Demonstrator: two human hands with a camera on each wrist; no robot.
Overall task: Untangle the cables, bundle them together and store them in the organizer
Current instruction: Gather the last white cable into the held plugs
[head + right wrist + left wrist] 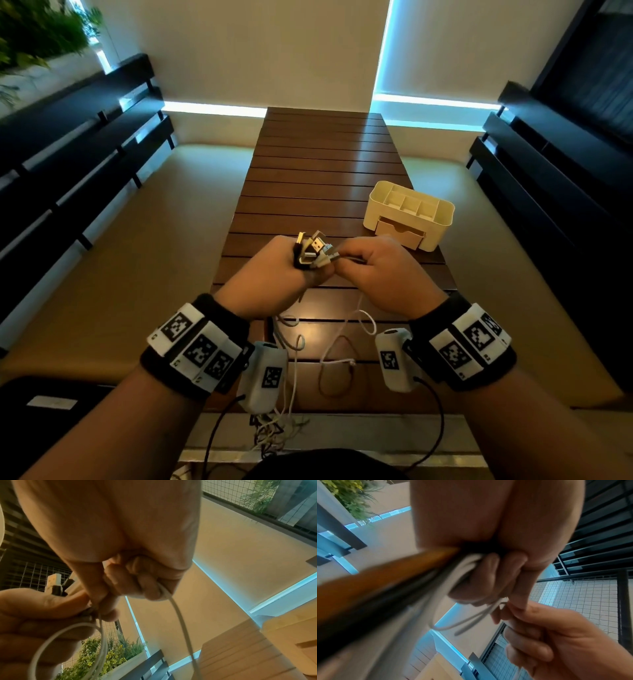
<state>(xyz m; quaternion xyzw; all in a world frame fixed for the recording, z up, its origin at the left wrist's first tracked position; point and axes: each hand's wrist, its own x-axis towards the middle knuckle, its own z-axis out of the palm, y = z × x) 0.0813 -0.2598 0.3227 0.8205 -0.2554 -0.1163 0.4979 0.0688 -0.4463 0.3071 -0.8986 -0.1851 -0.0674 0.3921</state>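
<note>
The long brown slatted wooden bench [318, 178] carries a cream plastic organizer with small boxes and a drawer [409, 214], which sits to the right, near the hands. The left hand [274, 270] grips the bunch of white and black cables [313, 251] by their plugs. The right hand [380, 270] pinches one white cable. The loose ends hang down low, so a hard pull could make a knot tighter.

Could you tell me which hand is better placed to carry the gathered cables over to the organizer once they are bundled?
Probably the left. The left hand already grips the gathered plug ends, while the right hand holds only one white cable. The organizer sits on the right, though near both hands.
</note>
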